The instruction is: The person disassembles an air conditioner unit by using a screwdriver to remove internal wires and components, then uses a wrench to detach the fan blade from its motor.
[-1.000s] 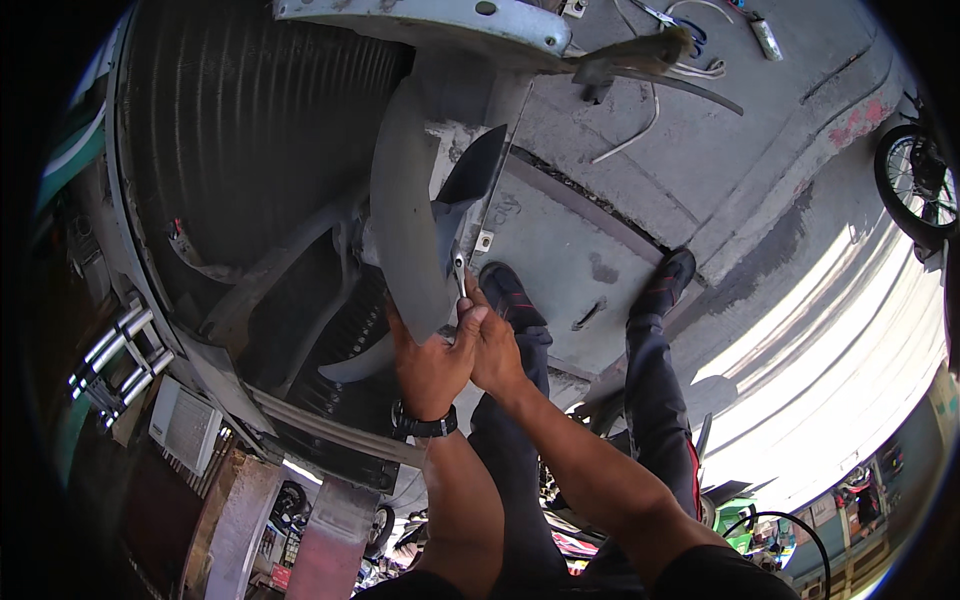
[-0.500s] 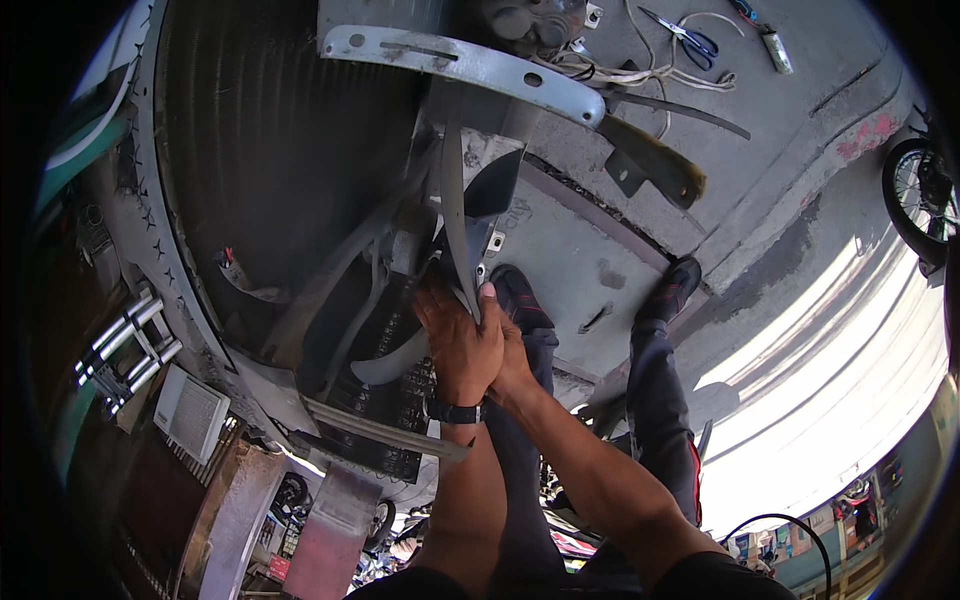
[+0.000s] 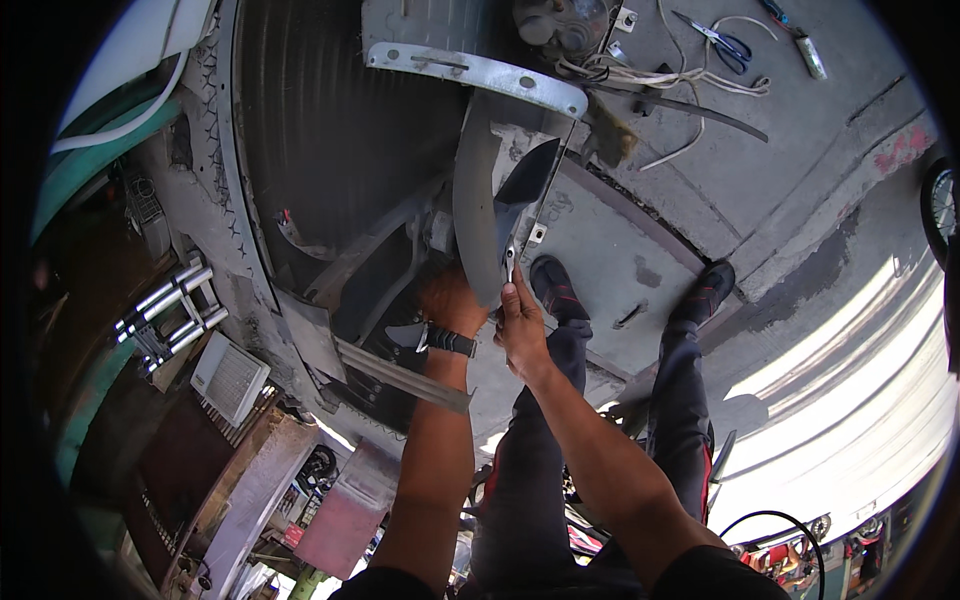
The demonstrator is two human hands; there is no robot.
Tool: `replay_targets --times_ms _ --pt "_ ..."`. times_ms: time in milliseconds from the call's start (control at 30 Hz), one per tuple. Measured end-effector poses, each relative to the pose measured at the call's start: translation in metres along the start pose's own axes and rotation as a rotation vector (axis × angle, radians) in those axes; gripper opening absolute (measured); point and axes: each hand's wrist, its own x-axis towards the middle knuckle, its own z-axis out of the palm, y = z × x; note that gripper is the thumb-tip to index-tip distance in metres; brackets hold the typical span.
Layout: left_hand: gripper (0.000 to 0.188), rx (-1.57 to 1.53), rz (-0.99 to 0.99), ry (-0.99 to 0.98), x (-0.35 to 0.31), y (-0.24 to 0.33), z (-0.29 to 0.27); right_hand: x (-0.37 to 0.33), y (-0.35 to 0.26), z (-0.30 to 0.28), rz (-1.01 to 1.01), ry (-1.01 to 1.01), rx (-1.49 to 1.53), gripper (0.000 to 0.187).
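Note:
My right hand [image 3: 521,325] is closed around a small silver hand tool with a rounded head [image 3: 511,255], possibly a wrench, thumb along it. The tool's tip points away from me, beside the right edge of a curved grey strip [image 3: 476,215]. My left hand [image 3: 455,300], below a dark wristwatch [image 3: 449,340], reaches into the shadow to the left of that strip's lower end. Blur and shadow hide its fingers. A dark curved piece [image 3: 528,175] sits just beyond the tool. Across the top runs a slotted, light metal bar [image 3: 476,77].
A large dark ribbed panel [image 3: 340,110] spans the left. On the floor at far right lie blue-handled scissors [image 3: 722,42], pale cords [image 3: 690,77] and a small cylinder [image 3: 810,58]. Metal strips [image 3: 400,375] jut out over my left forearm. A wheel [image 3: 940,205] stands at the right edge.
My hands, close together before, have come apart. The left has gone deeper to the left behind the strip; the right now shows the tool in its grip. The view has shifted a little.

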Motion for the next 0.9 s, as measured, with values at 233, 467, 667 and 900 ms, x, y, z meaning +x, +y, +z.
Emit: replay_targets --times_ms 233,467,667,900 --pt "0.018 0.055 0.026 -0.053 0.005 -0.004 0.024 -0.004 -0.011 0.002 0.09 0.01 0.117 0.054" --pt "0.025 -0.167 0.066 -0.157 0.007 -0.055 0.098 -0.016 -0.021 -0.009 0.169 -0.145 0.345 0.055" --pt "0.036 0.068 0.126 0.002 0.008 -0.069 0.134 -0.043 -0.028 -0.002 0.075 -0.007 -0.043 0.056" --pt "0.035 0.048 0.138 0.22 0.02 -0.042 0.134 -0.023 -0.148 -0.017 0.343 -0.311 0.621 0.034"
